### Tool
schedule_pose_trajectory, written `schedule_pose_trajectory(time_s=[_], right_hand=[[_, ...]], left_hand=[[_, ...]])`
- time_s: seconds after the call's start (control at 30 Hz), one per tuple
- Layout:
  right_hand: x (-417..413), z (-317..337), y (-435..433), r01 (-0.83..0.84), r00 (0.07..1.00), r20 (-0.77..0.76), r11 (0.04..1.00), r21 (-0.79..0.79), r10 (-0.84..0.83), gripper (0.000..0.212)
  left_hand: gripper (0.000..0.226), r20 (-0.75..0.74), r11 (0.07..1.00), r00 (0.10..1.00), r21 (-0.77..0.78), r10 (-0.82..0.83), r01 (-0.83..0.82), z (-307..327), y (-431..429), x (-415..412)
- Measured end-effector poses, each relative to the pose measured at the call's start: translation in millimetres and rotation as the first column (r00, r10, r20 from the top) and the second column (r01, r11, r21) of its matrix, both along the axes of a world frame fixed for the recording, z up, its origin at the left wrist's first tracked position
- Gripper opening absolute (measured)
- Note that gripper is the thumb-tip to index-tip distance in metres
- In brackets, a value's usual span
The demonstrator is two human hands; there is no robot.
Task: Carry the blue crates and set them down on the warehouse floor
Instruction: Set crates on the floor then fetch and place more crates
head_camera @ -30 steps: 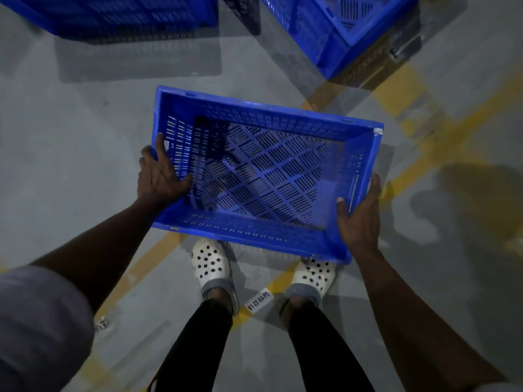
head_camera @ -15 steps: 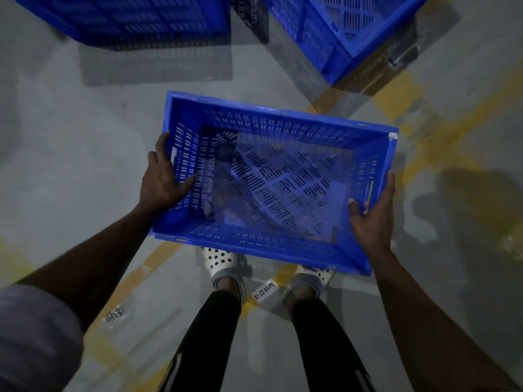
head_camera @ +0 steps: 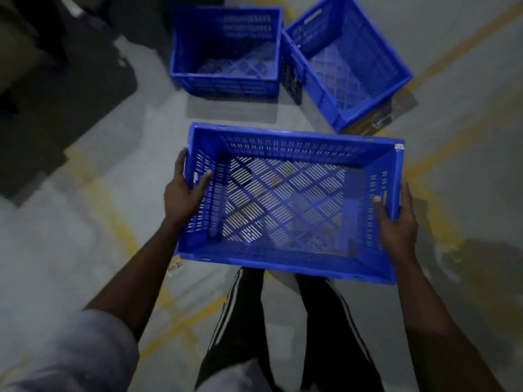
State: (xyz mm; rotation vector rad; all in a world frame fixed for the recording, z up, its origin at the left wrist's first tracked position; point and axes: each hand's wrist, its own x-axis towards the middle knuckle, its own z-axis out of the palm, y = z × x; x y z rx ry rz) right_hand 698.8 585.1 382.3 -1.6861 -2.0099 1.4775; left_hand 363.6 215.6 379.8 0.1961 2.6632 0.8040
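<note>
**Held crate.** A blue crate [head_camera: 285, 263] is held between both hands, in front of the person's black striped trousers [head_camera: 240, 321] and above the grey warehouse floor [head_camera: 70, 236]. It sits roughly level, long side across the view. The interior is bare down to its slotted base, and the floor shows through the slots. A pale tag marks the far right corner of the rim.

**Hands.** The left hand [head_camera: 182, 193] grips the left end wall, thumb hooked inside and fingers wrapped outside. The right hand [head_camera: 396, 222] grips the right end wall in the same manner, thumb inside.

**Set-down crates.** Two more blue crates stand on the floor beyond the held one. The far left crate [head_camera: 223, 86] stands square to the view. The far right crate [head_camera: 373, 43] is turned at an angle. Their adjacent corners are just beside each other, and contact cannot be confirmed. Both interiors show only slotted bases.

**Floor.** Yellow lines [head_camera: 107, 213] cross the floor beneath the held crate.
</note>
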Motion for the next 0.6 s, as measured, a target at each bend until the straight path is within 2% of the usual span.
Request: schedule_pose_trajectory(time_s=[0.07, 0.17, 0.23, 0.4, 0.53, 0.6], right_hand=[[-6.7, 43.2, 2.0, -0.045, 0.999, -0.010, 0.999, 0.014, 0.045, 0.066], [-17.1, 85.1, 8.9, -0.055, 0.998, -0.003, 0.996, 0.063, 0.055, 0.075], [-23.7, 93.2, 13.0, -0.108, 0.994, 0.017, 0.990, 0.090, 0.107, 0.081], [-54.6, 150.2, -9.6, -0.280, 0.958, -0.017, 0.947, 0.157, 0.286, 0.062], [-81.9, 180.1, -34.3, -0.428, 0.902, 0.026, 0.884, 0.189, 0.432, 0.055], [-97.2, 187.9, -48.4, -0.489, 0.865, -0.008, 0.846, 0.214, 0.502, 0.054]], left_hand=[[0.075, 0.040, 0.991, 0.991, 0.034, 0.130, -0.131, 46.6, -16.6, 11.6], [0.091, 0.076, 0.966, 0.968, 0.084, 0.238, -0.244, 102.9, -43.0, 33.8], [0.078, 0.072, 0.953, 0.957, 0.091, 0.282, -0.288, 129.7, -60.0, 52.5], [0.058, 0.006, 0.908, 0.919, 0.149, 0.395, -0.391, 157.2, -111.4, 89.5], [0.052, -0.083, 0.871, 0.879, 0.207, 0.469, -0.445, 171.4, -149.3, 125.8], [0.052, -0.117, 0.851, 0.857, 0.240, 0.503, -0.467, 177.3, -169.4, 141.7]])
